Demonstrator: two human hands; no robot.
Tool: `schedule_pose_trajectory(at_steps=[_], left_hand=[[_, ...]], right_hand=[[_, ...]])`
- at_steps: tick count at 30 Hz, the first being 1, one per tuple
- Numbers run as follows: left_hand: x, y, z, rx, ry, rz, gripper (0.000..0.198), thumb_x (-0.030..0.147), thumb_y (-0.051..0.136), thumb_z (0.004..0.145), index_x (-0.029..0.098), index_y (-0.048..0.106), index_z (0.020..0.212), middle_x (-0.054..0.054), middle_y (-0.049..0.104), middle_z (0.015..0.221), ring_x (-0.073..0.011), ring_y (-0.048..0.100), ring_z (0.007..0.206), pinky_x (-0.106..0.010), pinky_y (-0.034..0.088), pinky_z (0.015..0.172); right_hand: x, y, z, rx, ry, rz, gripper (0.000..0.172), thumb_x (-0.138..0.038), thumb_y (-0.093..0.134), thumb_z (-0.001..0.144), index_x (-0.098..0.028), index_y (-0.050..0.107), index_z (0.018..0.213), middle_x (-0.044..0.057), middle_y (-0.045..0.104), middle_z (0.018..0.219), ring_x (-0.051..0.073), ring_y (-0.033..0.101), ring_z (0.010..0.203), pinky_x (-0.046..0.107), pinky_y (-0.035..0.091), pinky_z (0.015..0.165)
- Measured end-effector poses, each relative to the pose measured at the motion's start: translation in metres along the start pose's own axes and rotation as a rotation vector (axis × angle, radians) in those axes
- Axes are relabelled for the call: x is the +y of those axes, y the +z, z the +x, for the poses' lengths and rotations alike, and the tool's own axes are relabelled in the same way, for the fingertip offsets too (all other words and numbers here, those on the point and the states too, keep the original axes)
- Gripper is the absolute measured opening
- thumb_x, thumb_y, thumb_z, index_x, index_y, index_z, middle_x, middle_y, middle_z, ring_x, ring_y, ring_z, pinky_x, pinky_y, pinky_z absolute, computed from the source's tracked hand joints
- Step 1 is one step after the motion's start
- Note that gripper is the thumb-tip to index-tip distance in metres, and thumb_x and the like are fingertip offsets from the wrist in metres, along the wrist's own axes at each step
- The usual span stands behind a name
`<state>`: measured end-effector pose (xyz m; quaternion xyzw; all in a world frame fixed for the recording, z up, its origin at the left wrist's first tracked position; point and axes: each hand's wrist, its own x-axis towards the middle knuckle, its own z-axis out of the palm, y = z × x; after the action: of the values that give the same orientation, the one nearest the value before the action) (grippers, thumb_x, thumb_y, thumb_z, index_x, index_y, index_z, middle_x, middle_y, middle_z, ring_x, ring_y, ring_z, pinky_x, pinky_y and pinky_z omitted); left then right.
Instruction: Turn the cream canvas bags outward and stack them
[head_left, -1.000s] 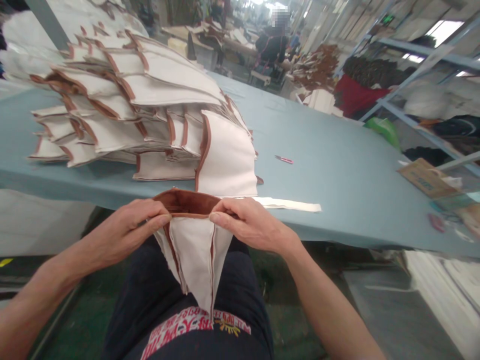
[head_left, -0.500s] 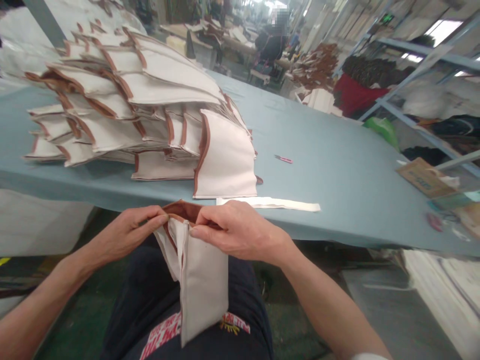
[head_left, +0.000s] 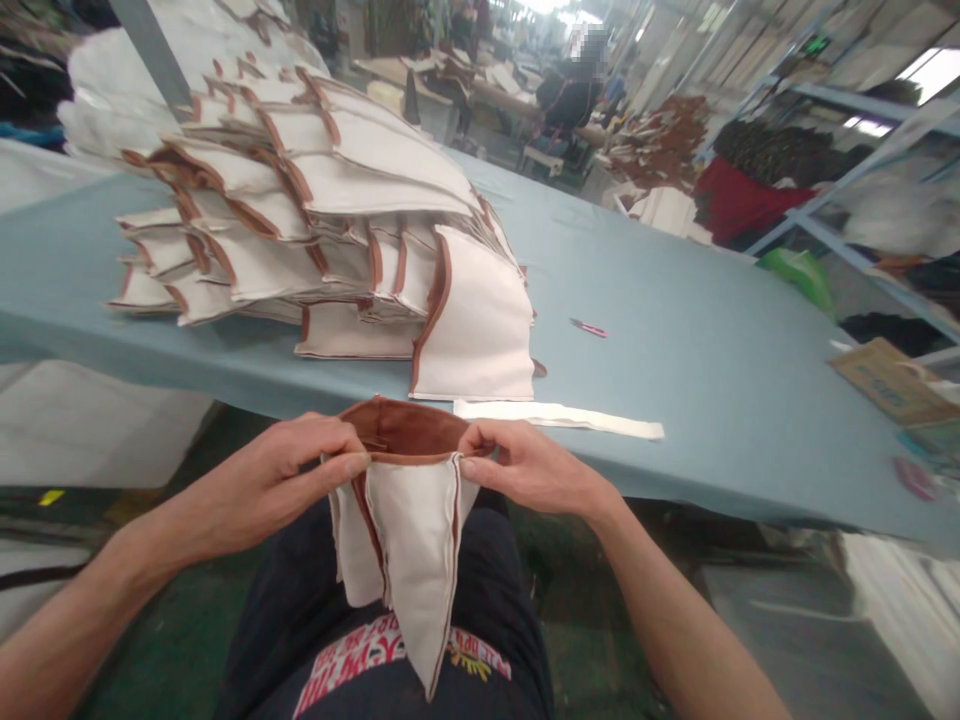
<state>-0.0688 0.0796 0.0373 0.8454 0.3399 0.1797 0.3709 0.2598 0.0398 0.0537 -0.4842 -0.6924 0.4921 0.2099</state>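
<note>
At seven o'clock our left hand [head_left: 307,465] and right hand [head_left: 529,465] pinch open the brown-lined white pouch [head_left: 415,535]; piled pouches [head_left: 375,183] lie at ten (finished or waiting, we cannot tell).

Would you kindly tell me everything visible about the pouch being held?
The pouch looks like off-white fabric, with brown trim on its rim and seams. Its mouth is open, showing a brown inside; below, it hangs in folds to a pointed corner in front of the person's dark clothing. The left hand pinches one side of the rim, the right hand the other.
</note>
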Motion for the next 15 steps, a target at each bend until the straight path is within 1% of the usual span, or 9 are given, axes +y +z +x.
schedule_pose_trajectory(at_steps=[2, 4, 7, 9, 11, 13, 15], left_hand=[[0.004, -0.003, 0.007, -0.016, -0.010, -0.033, 0.043, 0.044, 0.053, 0.116, 0.022, 0.066, 0.082, 0.003, 0.070, 0.079, -0.0183, 0.063, 0.075, -0.026, 0.047, 0.074], [0.007, -0.005, 0.015, -0.032, -0.039, -0.080, 0.046, 0.049, 0.053, 0.115, 0.022, 0.066, 0.080, 0.003, 0.067, 0.076, -0.0181, 0.061, 0.072, -0.026, 0.047, 0.070], [0.008, -0.006, 0.024, -0.055, -0.056, -0.156, 0.051, 0.055, 0.054, 0.114, 0.021, 0.066, 0.078, 0.003, 0.060, 0.073, -0.0173, 0.056, 0.069, -0.025, 0.045, 0.065], [0.009, -0.005, 0.027, -0.078, -0.053, -0.194, 0.052, 0.056, 0.054, 0.114, 0.021, 0.066, 0.078, 0.003, 0.058, 0.072, -0.0166, 0.053, 0.068, -0.025, 0.043, 0.063], [0.012, -0.002, 0.029, -0.100, -0.048, -0.205, 0.053, 0.056, 0.054, 0.115, 0.020, 0.066, 0.079, 0.003, 0.058, 0.073, -0.0166, 0.054, 0.069, -0.025, 0.042, 0.064], [0.019, 0.000, 0.032, -0.110, -0.033, -0.201, 0.052, 0.056, 0.053, 0.115, 0.020, 0.065, 0.078, 0.003, 0.058, 0.074, -0.0164, 0.054, 0.070, -0.025, 0.041, 0.065], [0.028, 0.001, 0.039, -0.118, -0.018, -0.217, 0.052, 0.056, 0.054, 0.114, 0.021, 0.060, 0.076, 0.004, 0.053, 0.072, -0.0151, 0.050, 0.068, -0.026, 0.037, 0.063]], right_hand=[[-0.002, 0.002, -0.002, 0.015, -0.029, 0.074, 0.008, -0.027, 0.070, 0.098, -0.019, 0.071, 0.099, 0.002, 0.075, 0.097, 0.019, 0.063, 0.088, 0.031, 0.049, 0.083], [-0.002, 0.002, -0.004, 0.026, -0.048, 0.135, 0.011, -0.027, 0.068, 0.097, -0.019, 0.073, 0.104, 0.003, 0.076, 0.100, 0.019, 0.064, 0.091, 0.032, 0.049, 0.084], [0.003, 0.002, -0.008, 0.035, -0.047, 0.207, 0.018, -0.036, 0.070, 0.099, -0.020, 0.076, 0.105, 0.003, 0.075, 0.099, 0.020, 0.064, 0.090, 0.032, 0.049, 0.083], [0.010, 0.002, -0.010, 0.049, -0.034, 0.229, 0.028, -0.048, 0.075, 0.101, -0.020, 0.076, 0.100, 0.002, 0.073, 0.093, 0.019, 0.062, 0.086, 0.031, 0.048, 0.080], [0.018, 0.004, -0.012, 0.072, -0.015, 0.259, 0.042, -0.060, 0.080, 0.101, -0.020, 0.074, 0.093, 0.001, 0.070, 0.086, 0.018, 0.058, 0.080, 0.030, 0.046, 0.075], [0.027, 0.005, -0.014, 0.097, 0.006, 0.337, 0.053, -0.070, 0.086, 0.096, -0.020, 0.073, 0.087, 0.000, 0.066, 0.080, 0.016, 0.053, 0.073, 0.029, 0.043, 0.069], [0.035, 0.004, -0.015, 0.137, 0.023, 0.452, 0.058, -0.073, 0.093, 0.088, -0.020, 0.072, 0.081, -0.001, 0.063, 0.073, 0.015, 0.049, 0.067, 0.028, 0.040, 0.064]])
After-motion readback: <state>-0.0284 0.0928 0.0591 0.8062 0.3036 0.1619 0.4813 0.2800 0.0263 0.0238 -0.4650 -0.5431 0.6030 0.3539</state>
